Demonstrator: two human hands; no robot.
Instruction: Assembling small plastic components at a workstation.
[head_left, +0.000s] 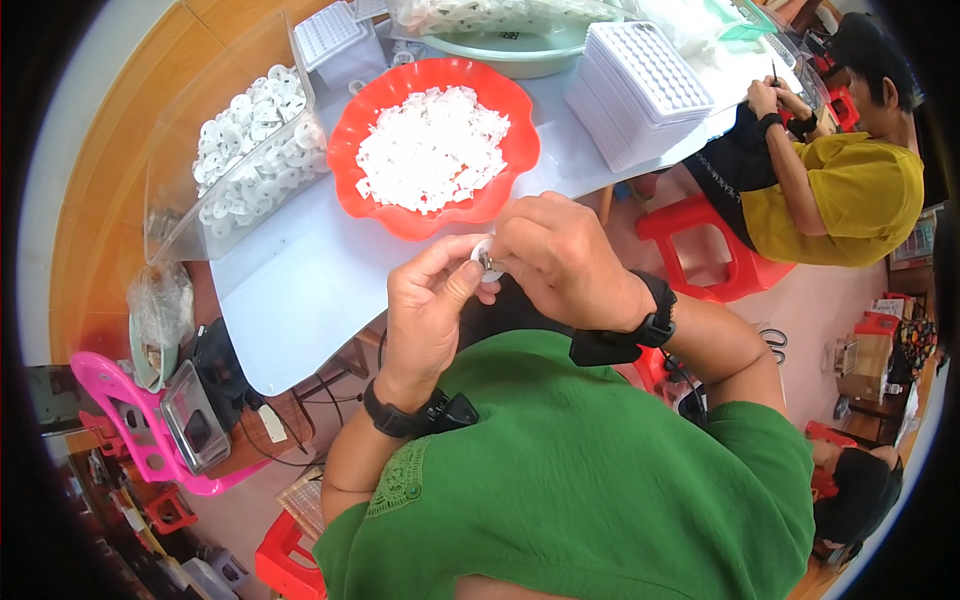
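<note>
Between thumb and fingers, my left hand [430,295] grips a small round white plastic part [487,262] with a dark metallic bit at its middle. My right hand [565,255] is closed against that same part, its fingertips pinched at the centre; whatever they hold is too small to name. Just beyond both hands stands a red scalloped bowl [350,180] heaped with small white pieces [430,150]. To the left, a clear plastic bin [170,215] contains many round white parts [255,125] like the one I hold.
Stacked white trays [625,110] rise at the table's right, and another tray stack [340,50] stands at the back left. A pale green basin [510,55] sits behind the bowl. At the right, a person in a yellow shirt [850,190] sits near a red stool [710,250].
</note>
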